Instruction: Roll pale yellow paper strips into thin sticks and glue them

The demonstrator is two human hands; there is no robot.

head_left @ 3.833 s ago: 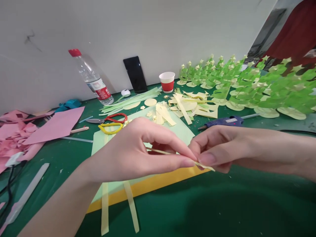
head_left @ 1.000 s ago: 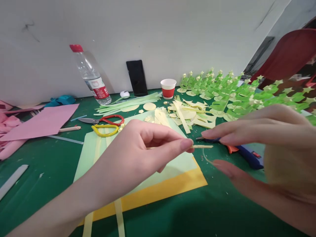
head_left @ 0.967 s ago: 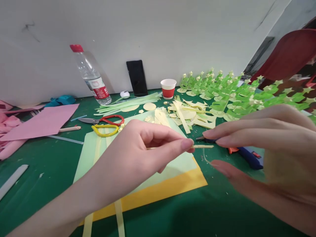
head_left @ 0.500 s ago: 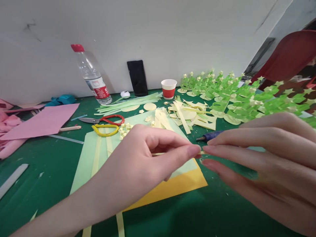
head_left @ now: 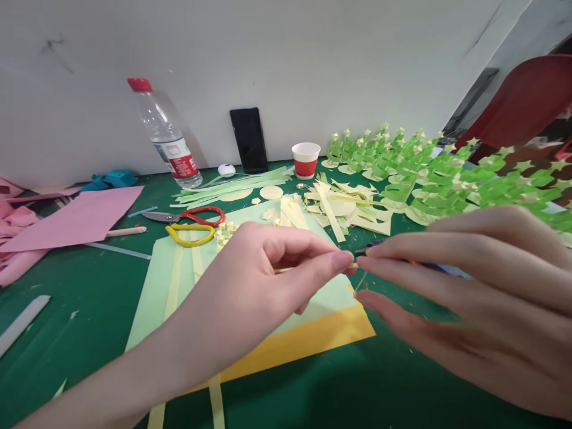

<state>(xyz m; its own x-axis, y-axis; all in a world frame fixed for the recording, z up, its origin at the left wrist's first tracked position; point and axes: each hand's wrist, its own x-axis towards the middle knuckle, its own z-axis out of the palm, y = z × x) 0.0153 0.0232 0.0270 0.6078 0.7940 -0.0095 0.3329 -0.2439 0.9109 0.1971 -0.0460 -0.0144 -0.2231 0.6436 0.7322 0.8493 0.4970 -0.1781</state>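
Over the green counter (head_left: 322,387), I'm pinching a slim yellow strip (head_left: 354,266), seemingly unfinished, in my left hand (head_left: 268,283), my right hand (head_left: 478,292) spreading its fingers beside it, apparently finished star-topped models (head_left: 415,170) standing beyond.

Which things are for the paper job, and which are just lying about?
Probably for the job:
thin paper strip, pinched in the left hand
pale yellow strips on the pale green sheet
scissors

Probably just lying about:
plastic bottle
phone against the wall
red-and-white cup
pink paper
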